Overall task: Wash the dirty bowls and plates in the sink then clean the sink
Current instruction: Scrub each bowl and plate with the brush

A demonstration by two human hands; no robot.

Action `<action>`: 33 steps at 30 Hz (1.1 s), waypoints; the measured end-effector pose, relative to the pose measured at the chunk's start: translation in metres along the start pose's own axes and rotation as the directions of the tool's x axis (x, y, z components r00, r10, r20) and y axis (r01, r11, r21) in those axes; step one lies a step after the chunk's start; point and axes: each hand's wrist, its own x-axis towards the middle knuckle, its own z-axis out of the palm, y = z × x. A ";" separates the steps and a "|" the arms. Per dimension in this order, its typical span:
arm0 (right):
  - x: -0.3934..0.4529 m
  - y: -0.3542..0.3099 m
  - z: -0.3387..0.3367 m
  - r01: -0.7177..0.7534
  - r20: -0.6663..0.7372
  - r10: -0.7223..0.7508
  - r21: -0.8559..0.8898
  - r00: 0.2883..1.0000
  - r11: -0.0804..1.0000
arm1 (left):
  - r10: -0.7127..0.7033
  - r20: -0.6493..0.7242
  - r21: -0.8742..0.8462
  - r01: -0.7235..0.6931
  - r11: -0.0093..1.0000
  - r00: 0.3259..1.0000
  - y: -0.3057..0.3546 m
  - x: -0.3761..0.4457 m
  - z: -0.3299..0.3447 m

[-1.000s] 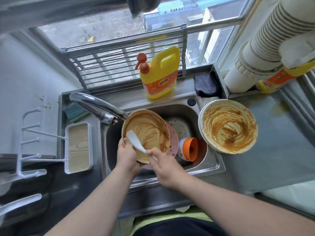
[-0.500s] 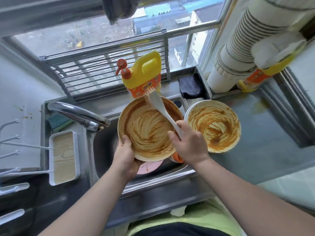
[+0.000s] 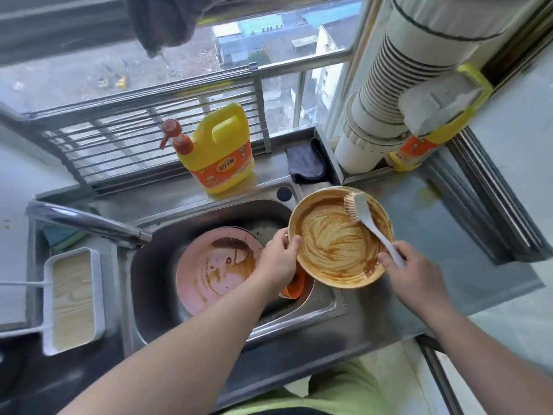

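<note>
My left hand (image 3: 278, 259) grips the left rim of a beige plate (image 3: 335, 247) smeared with brown sauce, held over the sink's right edge and the counter. My right hand (image 3: 413, 274) holds a white dish brush (image 3: 375, 230) by its handle, bristles resting on the plate's upper right. A pink plate (image 3: 215, 271) with brown streaks lies in the steel sink (image 3: 155, 265). An orange cup (image 3: 294, 287) shows partly under my left wrist. The second sauce-covered plate on the counter is hidden behind the held one.
The faucet (image 3: 86, 220) reaches over the sink from the left. A yellow detergent bottle (image 3: 221, 154) and a dark cloth (image 3: 305, 163) sit on the back ledge. A white tray (image 3: 73, 298) and a sponge (image 3: 64, 236) lie left; a white pipe (image 3: 389, 100) stands right.
I have carried the beige plate from above the sink to the right, over the counter plate. The brush went with it, and the pink plate in the sink is now uncovered.
</note>
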 end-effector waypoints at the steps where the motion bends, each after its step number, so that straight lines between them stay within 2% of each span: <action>1: -0.003 -0.002 0.001 0.024 -0.035 -0.024 0.003 0.999 1.000 | 0.018 -0.011 0.004 -0.018 1.000 1.000 -0.006 -0.002 -0.007; 4: -0.020 -0.028 0.010 0.195 -0.130 -0.184 0.071 0.974 0.978 | 0.014 -0.178 0.132 0.010 0.991 0.984 -0.049 -0.004 -0.050; 6: -0.037 -0.059 0.026 0.340 -0.096 -0.327 0.193 0.940 0.920 | -0.068 -0.361 0.211 0.153 0.965 0.930 -0.086 -0.006 -0.088; 7: -0.044 -0.076 0.039 0.383 -0.027 -0.390 0.259 0.921 0.887 | -0.149 -0.438 0.191 0.254 0.948 0.887 -0.104 -0.008 -0.107; 9: -0.051 -0.103 0.075 0.355 0.209 -0.424 0.302 0.881 0.885 | -0.310 -0.533 0.142 0.444 0.885 0.788 -0.134 -0.010 -0.139; 11: -0.052 -0.125 0.119 0.297 0.438 -0.385 0.257 0.813 0.920 | -0.391 -0.515 0.148 0.528 0.836 0.763 -0.151 -0.014 -0.159; 15: -0.028 -0.146 0.184 0.263 0.570 -0.238 0.039 0.787 0.964 | -0.381 -0.445 0.136 0.481 0.866 0.811 -0.159 -0.010 -0.167; 19: 0.000 -0.159 0.209 0.159 0.664 -0.101 -0.026 0.741 0.987 | -0.425 -0.453 0.035 0.493 0.870 0.783 -0.169 0.002 -0.172; 23: 0.001 -0.157 0.213 0.031 0.685 -0.052 0.043 0.727 0.999 | -0.570 -0.274 -0.368 0.463 0.806 0.775 -0.178 0.008 -0.177; 27: -0.014 -0.161 0.197 -0.016 0.720 -0.012 0.032 0.693 0.999 | -0.527 -0.185 -0.609 0.324 0.724 0.830 -0.152 -0.012 -0.177; 28: -0.018 -0.162 0.191 -0.013 0.718 -0.017 0.036 0.696 0.999 | -0.511 -0.193 -0.606 0.308 0.733 0.837 -0.148 -0.016 -0.177; 30: -0.022 -0.164 0.176 0.008 0.684 -0.023 0.026 0.729 1.000 | -0.422 -0.245 -0.487 0.266 0.832 0.873 -0.138 -0.029 -0.180; 32: -0.023 -0.159 0.163 0.046 0.625 -0.030 -0.009 0.780 0.999 | -0.255 -0.317 -0.226 0.189 0.956 0.914 -0.129 -0.043 -0.184; 33: -0.024 -0.154 0.158 0.065 0.603 -0.029 -0.039 0.797 0.997 | -0.167 -0.354 -0.061 0.156 0.986 0.920 -0.123 -0.051 -0.186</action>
